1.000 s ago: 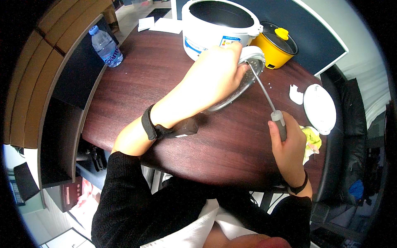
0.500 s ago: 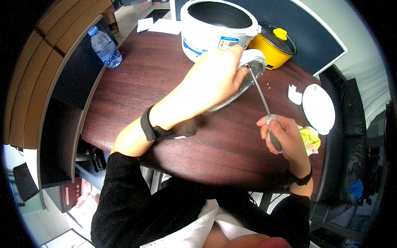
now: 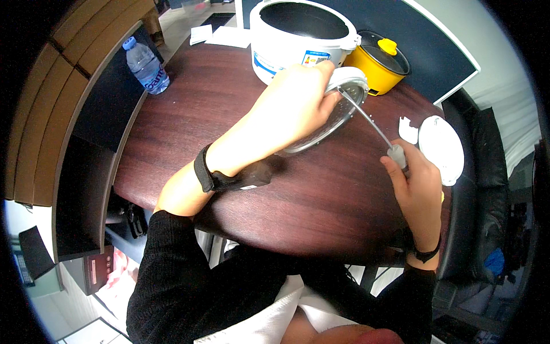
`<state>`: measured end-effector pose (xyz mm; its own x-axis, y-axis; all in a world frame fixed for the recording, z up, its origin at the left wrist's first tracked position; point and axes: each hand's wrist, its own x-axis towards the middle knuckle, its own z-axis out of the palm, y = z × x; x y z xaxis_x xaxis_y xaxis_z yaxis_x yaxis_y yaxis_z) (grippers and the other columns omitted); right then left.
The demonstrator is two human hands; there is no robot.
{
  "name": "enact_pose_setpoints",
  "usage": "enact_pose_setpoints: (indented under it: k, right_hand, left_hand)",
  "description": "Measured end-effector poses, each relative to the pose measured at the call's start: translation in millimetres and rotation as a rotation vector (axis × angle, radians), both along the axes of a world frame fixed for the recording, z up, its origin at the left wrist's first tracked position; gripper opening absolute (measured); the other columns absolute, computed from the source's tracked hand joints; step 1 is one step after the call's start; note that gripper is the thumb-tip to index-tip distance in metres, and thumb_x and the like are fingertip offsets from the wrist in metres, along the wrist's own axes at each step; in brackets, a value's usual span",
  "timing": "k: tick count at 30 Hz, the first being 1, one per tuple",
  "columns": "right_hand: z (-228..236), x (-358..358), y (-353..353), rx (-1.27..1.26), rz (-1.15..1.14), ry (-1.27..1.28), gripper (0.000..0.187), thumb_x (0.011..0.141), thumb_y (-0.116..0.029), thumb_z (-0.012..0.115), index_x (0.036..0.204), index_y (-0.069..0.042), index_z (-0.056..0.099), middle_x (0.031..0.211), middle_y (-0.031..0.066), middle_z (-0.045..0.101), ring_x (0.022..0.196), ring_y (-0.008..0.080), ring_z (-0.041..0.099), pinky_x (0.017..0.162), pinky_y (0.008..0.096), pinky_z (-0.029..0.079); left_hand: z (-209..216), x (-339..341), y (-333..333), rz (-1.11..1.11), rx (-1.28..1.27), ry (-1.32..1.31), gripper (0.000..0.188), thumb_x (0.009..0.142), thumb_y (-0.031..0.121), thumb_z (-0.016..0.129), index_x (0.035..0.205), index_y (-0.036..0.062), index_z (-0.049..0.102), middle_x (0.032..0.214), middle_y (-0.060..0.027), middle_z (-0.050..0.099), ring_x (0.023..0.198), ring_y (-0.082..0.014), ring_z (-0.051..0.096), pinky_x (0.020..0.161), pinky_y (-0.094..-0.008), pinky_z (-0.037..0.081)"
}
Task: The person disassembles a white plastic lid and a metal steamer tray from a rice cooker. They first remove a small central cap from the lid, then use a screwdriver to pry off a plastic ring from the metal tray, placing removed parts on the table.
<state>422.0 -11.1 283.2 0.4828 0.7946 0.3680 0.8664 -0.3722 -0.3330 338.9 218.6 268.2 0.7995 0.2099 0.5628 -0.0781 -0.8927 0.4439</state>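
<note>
A round lid [image 3: 312,139] with a white rim and a metal inner plate is held tilted on edge by my left hand [image 3: 289,106], whose fingers grip its upper left side. My right hand [image 3: 417,180] is wrapped round the grey handle of a screwdriver [image 3: 369,119]. The long thin shaft slants up and left, and its tip meets the lid's inner edge close to my left thumb. Behind the lid stands the white rice cooker body [image 3: 269,43], uncovered, its dark inside showing.
A yellow pot [image 3: 372,66] with a dark lid stands at the back right. On the right lie a white oval cover [image 3: 441,150] and a small white plastic piece [image 3: 408,131]. A water bottle [image 3: 146,66] is at the far left, with white papers [image 3: 228,36] at the back.
My right hand has swung right and slightly up, so the screwdriver leans over more. The tip stays at the lid's edge. My left hand and the lid have barely shifted.
</note>
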Motion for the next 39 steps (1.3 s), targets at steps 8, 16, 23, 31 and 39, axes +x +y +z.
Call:
enact_pose_setpoints:
  k: [8, 16, 23, 31, 39]
  right_hand:
    - [-20, -1, -5, 0.021, 0.245, 1.466, 0.039, 0.101, -0.035, 0.036, 0.103, 0.001, 0.053, 0.065, 0.0021, 0.05, 0.042, 0.0091, 0.045, 0.037, 0.0214, 0.035]
    - [-17, 7, -1, -0.065, 0.142, 0.777, 0.028, 0.096, -0.028, 0.051, 0.098, -0.001, 0.054, 0.065, 0.0077, 0.056, 0.047, 0.0205, 0.054, 0.043, 0.0296, 0.04]
    - [0, 4, 0, -0.068, 0.017, 0.129, 0.023, 0.092, -0.024, 0.058, 0.096, -0.001, 0.054, 0.071, 0.0125, 0.06, 0.056, 0.0264, 0.06, 0.05, 0.036, 0.044]
    - [-19, -6, -4, 0.024, 0.265, 1.539, 0.037, 0.102, -0.034, 0.033, 0.103, -0.001, 0.05, 0.065, 0.0008, 0.049, 0.041, 0.0084, 0.044, 0.038, 0.0212, 0.034]
    - [-12, 7, 2, -0.007, 0.053, 0.158, 0.023, 0.088, -0.024, 0.063, 0.091, -0.002, 0.055, 0.075, 0.0157, 0.062, 0.065, 0.0351, 0.061, 0.054, 0.0402, 0.045]
  left_hand:
    - [1, 0, -3, 0.001, -0.009, -0.004, 0.028, 0.083, 0.018, 0.064, 0.099, -0.0019, 0.054, 0.075, -0.0251, 0.061, 0.074, -0.0418, 0.062, 0.064, -0.0464, 0.049]
    - [-1, 2, -3, 0.019, 0.022, 0.0, 0.027, 0.082, 0.018, 0.064, 0.097, -0.0021, 0.053, 0.073, -0.0249, 0.06, 0.073, -0.0419, 0.061, 0.063, -0.0465, 0.049]
    - [-1, -1, -1, 0.015, 0.012, -0.026, 0.027, 0.082, 0.018, 0.065, 0.097, -0.002, 0.054, 0.074, -0.0254, 0.06, 0.073, -0.0424, 0.061, 0.063, -0.0473, 0.048]
    - [0, 0, -6, 0.018, -0.011, -0.002, 0.026, 0.082, 0.017, 0.064, 0.096, -0.0019, 0.053, 0.074, -0.0252, 0.06, 0.074, -0.0426, 0.061, 0.064, -0.0475, 0.048]
    - [1, 0, -2, 0.016, 0.003, 0.024, 0.026, 0.082, 0.016, 0.064, 0.098, -0.0023, 0.054, 0.074, -0.0249, 0.06, 0.073, -0.0417, 0.061, 0.063, -0.0459, 0.049]
